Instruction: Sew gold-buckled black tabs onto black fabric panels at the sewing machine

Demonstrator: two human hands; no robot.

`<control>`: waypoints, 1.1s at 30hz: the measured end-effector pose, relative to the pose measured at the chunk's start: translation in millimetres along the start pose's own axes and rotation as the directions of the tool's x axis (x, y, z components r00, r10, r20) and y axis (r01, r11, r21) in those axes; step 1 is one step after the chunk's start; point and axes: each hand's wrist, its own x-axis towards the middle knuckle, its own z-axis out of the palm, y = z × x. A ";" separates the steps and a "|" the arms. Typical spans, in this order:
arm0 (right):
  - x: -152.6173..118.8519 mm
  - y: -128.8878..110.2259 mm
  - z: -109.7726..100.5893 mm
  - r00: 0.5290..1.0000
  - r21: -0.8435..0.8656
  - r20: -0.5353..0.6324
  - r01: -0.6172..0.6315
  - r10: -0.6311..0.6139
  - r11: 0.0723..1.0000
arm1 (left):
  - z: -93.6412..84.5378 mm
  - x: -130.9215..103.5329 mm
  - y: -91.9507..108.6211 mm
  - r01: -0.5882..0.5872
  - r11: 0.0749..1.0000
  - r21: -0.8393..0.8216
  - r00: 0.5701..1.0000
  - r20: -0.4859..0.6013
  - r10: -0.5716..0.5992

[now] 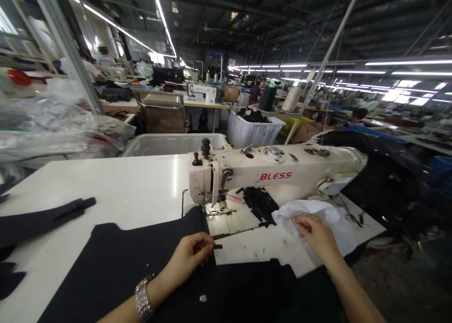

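My left hand (pixel 196 253), a metal watch on its wrist, is closed with fingertips pinched on a small black strip (pixel 218 246). It rests over a large black fabric piece (pixel 134 252), whose upper end lies by the sewing machine's (pixel 243 174) needle area. To the right, my right hand (pixel 312 231) is over a white plastic bag (pixel 341 224), fingers bent together beside small gold-coloured bits (pixel 307 218). What its fingertips hold, if anything, cannot be made out. A small pale scrap (pixel 203 298) lies on the black fabric.
Black strips (pixel 259 203) are heaped under the machine arm near a pink tool (pixel 235 199). Other dark fabric pieces (pixel 42 217) lie on the left of the white table (pixel 141 186). Behind stand a plastic bin (pixel 252 130) and thread cones (pixel 268 98). Dark cloth (pixel 391 186) is piled at right.
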 end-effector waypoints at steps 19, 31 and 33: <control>47.1 16.4 3.3 0.999 -0.441 0.046 -0.007 0.030 0.897 | 0.5 0.7 -1.3 -0.007 1.000 0.028 1.000 0.019 0.007; 53.3 14.8 7.6 0.999 -0.242 0.035 0.041 -0.033 0.969 | 0.2 -1.1 1.7 -0.002 1.000 0.024 1.000 0.030 0.001; 45.4 10.1 3.6 0.999 -0.193 0.022 0.048 -0.045 0.980 | -0.2 -0.4 -0.8 -0.004 1.000 0.011 1.000 0.028 0.003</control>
